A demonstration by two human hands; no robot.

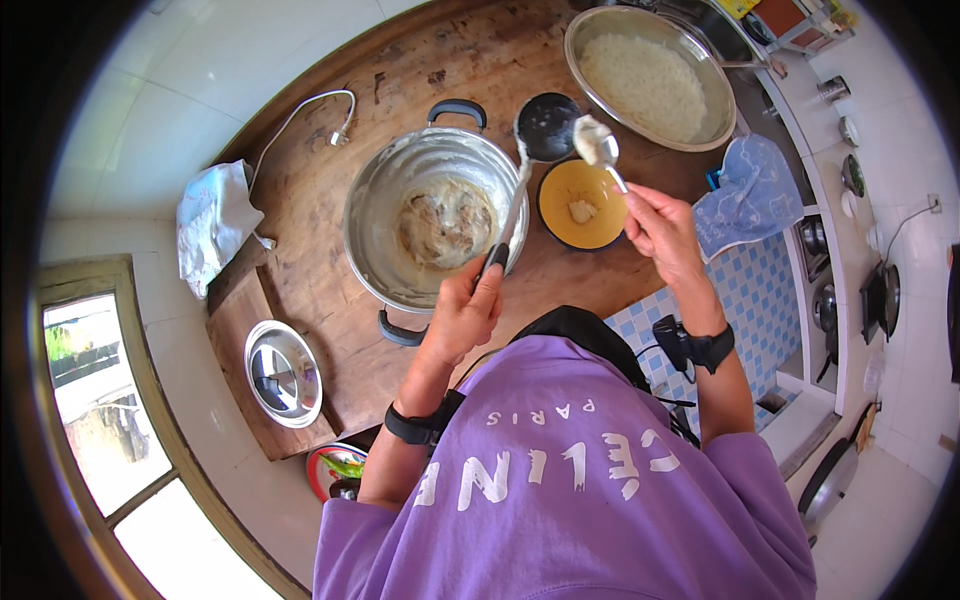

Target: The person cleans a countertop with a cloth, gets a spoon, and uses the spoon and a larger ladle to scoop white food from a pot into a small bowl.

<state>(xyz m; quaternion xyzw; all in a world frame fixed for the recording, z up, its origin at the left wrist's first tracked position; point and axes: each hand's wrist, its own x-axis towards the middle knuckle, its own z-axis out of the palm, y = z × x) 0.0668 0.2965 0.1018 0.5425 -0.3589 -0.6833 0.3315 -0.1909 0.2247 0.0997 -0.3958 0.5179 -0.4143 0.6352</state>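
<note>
My left hand (pixel 463 307) grips the black handle of a ladle (pixel 550 127); its dark round bowl, smeared with white batter, is beyond the large steel pot's right side. My right hand (pixel 664 232) holds a metal spoon (pixel 611 154) with a lump of pale batter on it, just right of the ladle's bowl. Beneath the spoon, a yellow bowl (pixel 551 199) holds a small pale lump. The two-handled steel pot (pixel 364 217) contains pale, sticky batter (pixel 448 221) over something brownish, and its walls are smeared.
A large steel basin (pixel 581 71) with white shreds in liquid stands at the back right of the wooden table (pixel 315 172). A steel bowl (pixel 283 373) rests on a board at left. A white plug cord (pixel 340 138), a pale cloth (pixel 216 225) and a blue cloth (pixel 750 195) are also around.
</note>
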